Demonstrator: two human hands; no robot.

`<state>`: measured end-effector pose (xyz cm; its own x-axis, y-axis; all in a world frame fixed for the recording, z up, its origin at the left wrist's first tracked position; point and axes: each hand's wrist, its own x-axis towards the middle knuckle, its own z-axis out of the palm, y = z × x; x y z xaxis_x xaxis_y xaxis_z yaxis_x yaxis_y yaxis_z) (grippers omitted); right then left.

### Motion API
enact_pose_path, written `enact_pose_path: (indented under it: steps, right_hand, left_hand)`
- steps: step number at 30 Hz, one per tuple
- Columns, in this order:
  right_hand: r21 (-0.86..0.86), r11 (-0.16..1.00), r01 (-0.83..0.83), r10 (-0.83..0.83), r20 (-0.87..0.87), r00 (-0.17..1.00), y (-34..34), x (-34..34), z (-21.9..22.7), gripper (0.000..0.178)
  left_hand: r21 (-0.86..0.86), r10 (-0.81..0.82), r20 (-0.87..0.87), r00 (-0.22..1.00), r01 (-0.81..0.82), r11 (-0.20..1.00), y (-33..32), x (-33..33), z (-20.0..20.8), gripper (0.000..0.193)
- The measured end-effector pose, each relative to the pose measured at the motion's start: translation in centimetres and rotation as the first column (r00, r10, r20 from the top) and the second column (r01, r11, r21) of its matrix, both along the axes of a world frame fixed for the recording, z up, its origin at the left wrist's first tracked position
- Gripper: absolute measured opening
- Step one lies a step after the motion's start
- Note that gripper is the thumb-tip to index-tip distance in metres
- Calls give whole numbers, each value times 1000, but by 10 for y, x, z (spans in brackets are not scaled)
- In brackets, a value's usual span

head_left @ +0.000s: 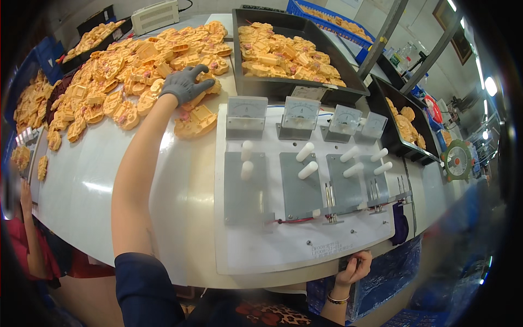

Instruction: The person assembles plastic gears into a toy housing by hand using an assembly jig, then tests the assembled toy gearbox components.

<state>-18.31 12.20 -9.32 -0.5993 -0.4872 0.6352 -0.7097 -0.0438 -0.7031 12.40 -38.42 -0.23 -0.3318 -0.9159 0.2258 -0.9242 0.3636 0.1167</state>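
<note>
On the counter (182, 218), a heap of parts (122, 73) lies left of a tray (261, 86); four meters (300, 111) stand before the tray.

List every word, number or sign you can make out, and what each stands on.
White board: dark printed lines near its lower edge, blurred; not copied out.
Four dial meters: scale markings, too small to read.
Label on the large black tray: too small to read.
</note>
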Motion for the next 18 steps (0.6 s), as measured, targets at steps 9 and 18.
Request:
enact_pose_path:
  steps: [9, 18]
  right_hand:
    - [7, 999, -40, 41, -191, 981, 6, -9, -6, 15]
    - [109, 994, -10, 25, -141, 990, 28, -36, -44, 15]
  left_hand:
    - [102, -47, 0, 999, 47, 994, 75, 44, 4, 54]
    - [-381, -335, -160, 929, 255, 889, 132, 104, -5, 43]
